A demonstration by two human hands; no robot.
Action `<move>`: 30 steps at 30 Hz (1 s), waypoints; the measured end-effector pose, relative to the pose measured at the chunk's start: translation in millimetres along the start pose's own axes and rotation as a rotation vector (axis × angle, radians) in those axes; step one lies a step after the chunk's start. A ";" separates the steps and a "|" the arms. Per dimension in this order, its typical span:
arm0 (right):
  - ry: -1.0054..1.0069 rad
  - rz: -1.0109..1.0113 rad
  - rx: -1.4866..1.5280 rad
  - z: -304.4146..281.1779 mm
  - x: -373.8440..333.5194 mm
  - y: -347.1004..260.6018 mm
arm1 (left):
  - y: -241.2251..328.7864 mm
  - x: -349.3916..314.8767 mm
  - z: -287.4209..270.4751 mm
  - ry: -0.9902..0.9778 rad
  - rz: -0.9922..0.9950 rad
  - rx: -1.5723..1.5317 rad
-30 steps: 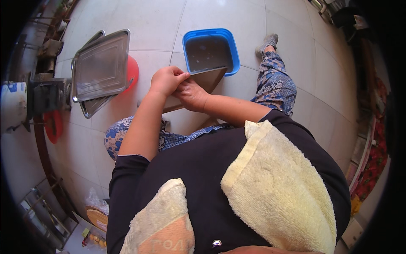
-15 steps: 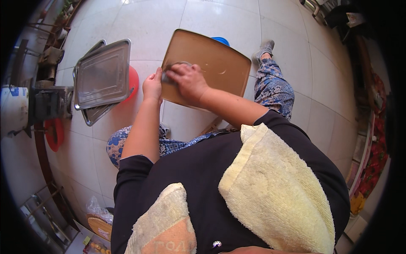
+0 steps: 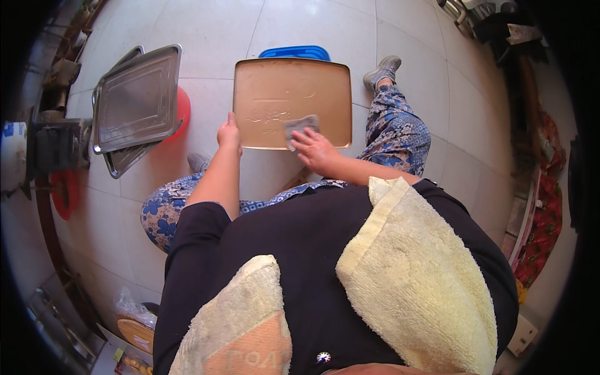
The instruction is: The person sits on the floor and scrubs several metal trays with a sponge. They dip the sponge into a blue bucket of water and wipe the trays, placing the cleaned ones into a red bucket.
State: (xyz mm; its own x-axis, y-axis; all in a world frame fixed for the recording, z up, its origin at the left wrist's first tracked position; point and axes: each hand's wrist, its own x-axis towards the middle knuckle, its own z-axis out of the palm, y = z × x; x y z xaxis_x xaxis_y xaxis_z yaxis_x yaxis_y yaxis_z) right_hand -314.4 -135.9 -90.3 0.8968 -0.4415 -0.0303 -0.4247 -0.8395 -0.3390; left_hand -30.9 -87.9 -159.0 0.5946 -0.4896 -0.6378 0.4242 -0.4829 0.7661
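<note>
A gold-brown rectangular baking tray (image 3: 294,81) is in front of me, with raised marks on its face. My left hand (image 3: 230,134) is closed round its near left edge, thumb up along the side. Under the fingers of my right hand (image 3: 315,152) is a small grey cloth (image 3: 301,129), pressed against the tray near its lower edge. The underside of the cloth and my left fingertips are hidden.
Behind the tray a blue plastic tub (image 3: 297,52) shows in part. To the left, silver metal trays (image 3: 139,97) lie overlapped on a red basin (image 3: 183,112). A black metal machine (image 3: 59,145) stands at the far left. My right foot (image 3: 381,72) is on the tiled floor.
The tray has turned straighter, and more of the blue tub shows behind it. My right hand has slid the cloth from the tray's left edge toward its lower right.
</note>
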 end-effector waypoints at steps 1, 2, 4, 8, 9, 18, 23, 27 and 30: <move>-0.003 -0.031 0.004 -1.4 10.5 -4.9 | -7.7 7.5 2.7 -0.081 -0.040 -0.066; -0.002 -0.056 0.013 -4.1 24.2 -9.1 | 3.2 -8.5 10.2 -0.140 -0.173 -0.087; -0.014 -0.088 -0.008 -9.5 51.4 -17.4 | 23.6 -45.5 27.1 -0.253 -0.432 -0.132; -0.161 -0.021 -0.156 -30.1 110.6 -36.4 | 33.7 -56.3 11.1 -0.531 -0.447 -0.171; -0.192 0.035 -0.167 -31.9 120.7 -36.8 | 34.0 -56.3 7.7 -0.579 -0.454 -0.094; -0.134 0.241 -0.280 -33.8 168.3 -24.5 | 21.4 -78.5 19.7 -0.548 -0.254 0.337; -0.257 -0.027 -0.149 -19.7 78.9 -36.5 | 21.0 -81.4 30.0 -0.491 -0.219 0.359; -0.178 0.108 -0.243 -24.5 96.3 -45.6 | -0.6 -75.4 42.4 -0.437 -0.240 0.327; -0.095 0.252 -0.219 -41.5 149.0 -29.8 | 10.6 -102.2 52.5 -0.365 -0.282 0.328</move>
State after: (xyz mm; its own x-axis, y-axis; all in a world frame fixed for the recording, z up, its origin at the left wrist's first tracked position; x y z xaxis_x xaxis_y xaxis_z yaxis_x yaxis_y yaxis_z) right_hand -173.3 -189.9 -45.7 0.7632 -0.6209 -0.1786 -0.6419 -0.7602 -0.1002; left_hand -123.1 -81.1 -89.9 0.1898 -0.4996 -0.8452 0.2633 -0.8034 0.5341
